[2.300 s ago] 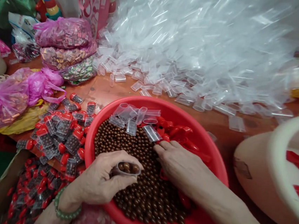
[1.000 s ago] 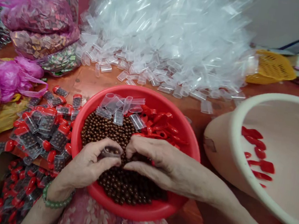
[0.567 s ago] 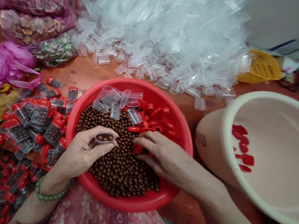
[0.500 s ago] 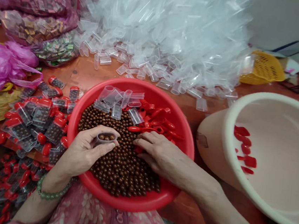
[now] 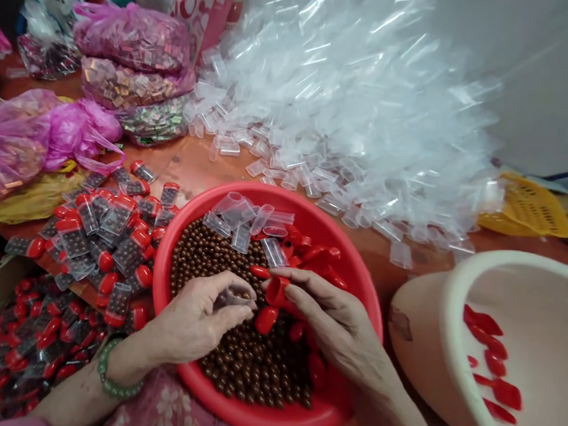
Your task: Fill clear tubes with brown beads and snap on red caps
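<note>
Print on the pink bag (image 5: 200, 0), eleven o'clock, is blurred. The left hand (image 5: 192, 318) clamps a clear tube (image 5: 228, 297); the right hand (image 5: 337, 312) pinches a glossy red cap (image 5: 276, 292).

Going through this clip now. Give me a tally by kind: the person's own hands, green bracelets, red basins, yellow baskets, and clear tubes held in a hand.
Left hand plus right hand: 2
Green bracelet: 1
Red basin: 1
Yellow basket: 1
Held clear tube: 1
Total: 6
</note>
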The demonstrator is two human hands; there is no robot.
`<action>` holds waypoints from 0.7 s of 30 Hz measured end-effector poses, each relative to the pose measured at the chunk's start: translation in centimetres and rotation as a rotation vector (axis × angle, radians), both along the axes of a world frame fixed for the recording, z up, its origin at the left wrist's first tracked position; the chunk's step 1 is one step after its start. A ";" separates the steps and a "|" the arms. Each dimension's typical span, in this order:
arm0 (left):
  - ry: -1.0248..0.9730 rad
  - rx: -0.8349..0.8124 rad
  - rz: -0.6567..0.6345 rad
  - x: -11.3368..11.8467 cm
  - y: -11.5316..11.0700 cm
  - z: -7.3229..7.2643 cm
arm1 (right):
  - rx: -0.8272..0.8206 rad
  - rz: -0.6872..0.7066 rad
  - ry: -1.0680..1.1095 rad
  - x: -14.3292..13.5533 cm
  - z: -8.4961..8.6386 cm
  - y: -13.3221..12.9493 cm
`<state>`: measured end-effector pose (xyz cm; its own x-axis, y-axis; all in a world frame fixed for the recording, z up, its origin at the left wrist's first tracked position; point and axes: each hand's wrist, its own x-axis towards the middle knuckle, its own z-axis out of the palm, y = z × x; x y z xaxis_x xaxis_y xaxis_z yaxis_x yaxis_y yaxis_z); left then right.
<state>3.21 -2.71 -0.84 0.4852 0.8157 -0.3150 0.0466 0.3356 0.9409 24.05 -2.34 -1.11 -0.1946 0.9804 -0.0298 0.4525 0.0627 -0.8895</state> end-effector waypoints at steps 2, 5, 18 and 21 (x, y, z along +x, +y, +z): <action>0.011 0.002 -0.009 0.1 -0.1 0.2 | 0.066 0.018 -0.007 -0.6 0.3 0.1; -0.016 -0.033 -0.047 0.0 0.0 0.1 | 0.167 0.076 -0.062 -1.5 0.9 0.1; -0.008 0.062 -0.113 -0.7 0.3 -0.7 | 0.310 0.204 -0.128 -3.5 1.8 -0.1; -0.036 0.011 -0.135 -0.7 0.6 -0.7 | 0.354 0.120 -0.070 -4.2 1.3 -0.9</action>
<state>2.55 -2.15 -1.52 0.6016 0.7455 -0.2869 0.0568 0.3183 0.9463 19.89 -3.19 0.18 -0.3176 0.9030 0.2894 0.4820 0.4166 -0.7708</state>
